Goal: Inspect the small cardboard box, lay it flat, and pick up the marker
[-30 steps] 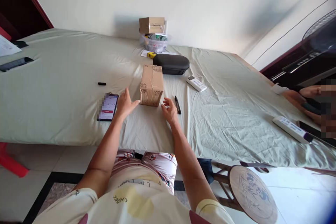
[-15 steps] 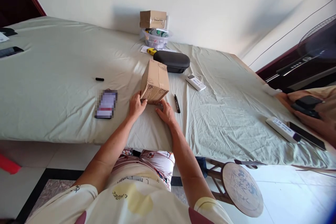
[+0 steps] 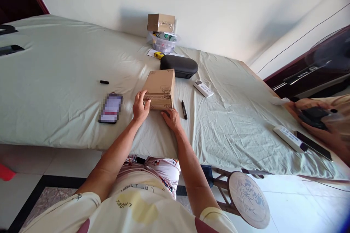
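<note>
A small brown cardboard box [image 3: 160, 85] with dark line drawings lies in front of me on the cloth-covered table, one broad face up. My left hand [image 3: 141, 109] holds its near left corner, the fingers along the left side and the thumb at the front face. At the near right corner, my right hand [image 3: 172, 119] grips the box low down, with some fingertips hidden behind it. A black marker [image 3: 184, 110] lies just right of the box, its tip bare. Its black cap [image 3: 104, 82] seems to be the small piece lying off to the left.
Left of the box is a phone [image 3: 111, 108] with a blurred screen. Behind stand a black hard case [image 3: 179, 66], a yellow tape measure [image 3: 159, 55] and a plastic basket [image 3: 164, 45] under another carton [image 3: 161, 22]. Another person's hands [image 3: 308, 105] hold a dark object at right.
The box has turned and come down from a tilted pose, so a broad face now points up. My left fingers have moved up along its side; the right hand stays at its near right corner.
</note>
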Demonstrator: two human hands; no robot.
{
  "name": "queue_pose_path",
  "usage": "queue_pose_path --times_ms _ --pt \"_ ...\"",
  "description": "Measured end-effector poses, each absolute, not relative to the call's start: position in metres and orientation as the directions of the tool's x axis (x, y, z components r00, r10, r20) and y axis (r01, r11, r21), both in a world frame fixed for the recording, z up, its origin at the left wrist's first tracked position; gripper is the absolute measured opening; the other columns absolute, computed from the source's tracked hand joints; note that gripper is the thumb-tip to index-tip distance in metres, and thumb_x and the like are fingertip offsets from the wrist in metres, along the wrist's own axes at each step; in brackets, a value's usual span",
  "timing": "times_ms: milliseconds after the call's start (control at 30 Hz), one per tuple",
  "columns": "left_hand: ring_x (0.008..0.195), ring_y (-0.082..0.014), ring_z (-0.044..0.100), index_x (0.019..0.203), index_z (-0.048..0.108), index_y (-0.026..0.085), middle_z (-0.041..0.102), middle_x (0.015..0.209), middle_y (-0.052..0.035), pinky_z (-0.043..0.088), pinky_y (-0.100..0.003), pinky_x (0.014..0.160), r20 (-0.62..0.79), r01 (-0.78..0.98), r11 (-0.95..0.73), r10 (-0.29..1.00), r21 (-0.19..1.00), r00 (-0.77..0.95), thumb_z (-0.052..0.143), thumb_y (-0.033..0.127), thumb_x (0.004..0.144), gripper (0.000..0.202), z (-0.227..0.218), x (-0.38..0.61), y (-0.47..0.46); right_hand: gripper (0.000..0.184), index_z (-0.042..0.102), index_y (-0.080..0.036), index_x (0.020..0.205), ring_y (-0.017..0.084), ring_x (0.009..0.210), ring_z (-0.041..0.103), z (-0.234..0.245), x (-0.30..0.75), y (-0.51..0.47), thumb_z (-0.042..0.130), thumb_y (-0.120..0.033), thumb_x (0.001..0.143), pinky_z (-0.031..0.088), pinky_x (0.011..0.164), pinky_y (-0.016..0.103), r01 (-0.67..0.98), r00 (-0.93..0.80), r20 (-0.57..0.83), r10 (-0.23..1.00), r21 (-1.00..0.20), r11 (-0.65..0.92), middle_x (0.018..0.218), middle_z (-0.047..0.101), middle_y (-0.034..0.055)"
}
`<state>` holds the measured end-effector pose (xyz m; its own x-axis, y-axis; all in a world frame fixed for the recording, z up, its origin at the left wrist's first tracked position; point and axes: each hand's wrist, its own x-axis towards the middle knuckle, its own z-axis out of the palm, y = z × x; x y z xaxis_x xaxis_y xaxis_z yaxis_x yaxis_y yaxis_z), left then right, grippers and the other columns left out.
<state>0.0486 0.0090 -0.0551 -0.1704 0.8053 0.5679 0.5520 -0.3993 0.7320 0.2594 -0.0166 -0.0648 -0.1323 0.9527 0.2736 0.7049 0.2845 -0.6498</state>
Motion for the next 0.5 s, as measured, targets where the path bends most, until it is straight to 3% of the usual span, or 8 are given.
queue_pose_path --times_ms 100,233,400,500 --pt "0.139 -0.0262 0.057 0.140 0.054 0.022 0.059 0.147 -0.0151 0.054 -0.039 0.111 0.550 0.575 -0.360 0.812 0.734 -0.193 0.056 0.029 0.099 0.042 -0.052 0.045 0.009 0.019 0.077 -0.024 0.094 0.028 0.102 0.068 -0.065 0.264 -0.015 0.059 -0.030 0.090 0.053 0.103 0.047 0.674 -0.012 0.277 0.961 -0.708 0.213 0.103 0.078 0.0088" --pt "0.140 -0.0270 0.056 0.134 0.061 0.022 0.057 0.148 -0.0145 0.049 -0.039 0.116 0.560 0.603 -0.348 0.802 0.718 -0.205 0.058 0.019 0.093 0.042 -0.048 0.046 0.007 0.034 0.072 -0.021 0.114 0.026 0.098 0.070 -0.062 0.266 -0.017 0.055 -0.035 0.088 0.057 0.092 0.043 0.557 0.203 0.273 0.940 -0.822 0.119 0.110 0.077 0.0117" --pt "0.128 -0.0256 0.061 0.128 0.066 0.023 0.059 0.139 -0.0128 0.050 -0.038 0.113 0.591 0.603 -0.414 0.798 0.682 -0.120 0.059 0.023 0.093 0.036 -0.046 0.051 0.002 0.058 0.057 -0.023 0.141 0.026 0.111 0.066 -0.050 0.257 -0.024 0.057 -0.051 0.090 0.057 0.088 0.038 0.491 0.216 0.408 0.887 -0.831 0.262 0.127 0.068 0.0135" --pt "0.123 -0.0251 0.061 0.125 0.067 0.022 0.058 0.134 -0.0131 0.052 -0.037 0.110 0.628 0.597 -0.461 0.773 0.657 -0.093 0.061 0.031 0.095 0.032 -0.046 0.054 -0.002 0.068 0.051 -0.026 0.149 0.026 0.108 0.064 -0.042 0.252 -0.030 0.056 -0.062 0.092 0.056 0.088 0.038 0.506 0.202 0.455 0.867 -0.807 0.305 0.125 0.063 0.0124"
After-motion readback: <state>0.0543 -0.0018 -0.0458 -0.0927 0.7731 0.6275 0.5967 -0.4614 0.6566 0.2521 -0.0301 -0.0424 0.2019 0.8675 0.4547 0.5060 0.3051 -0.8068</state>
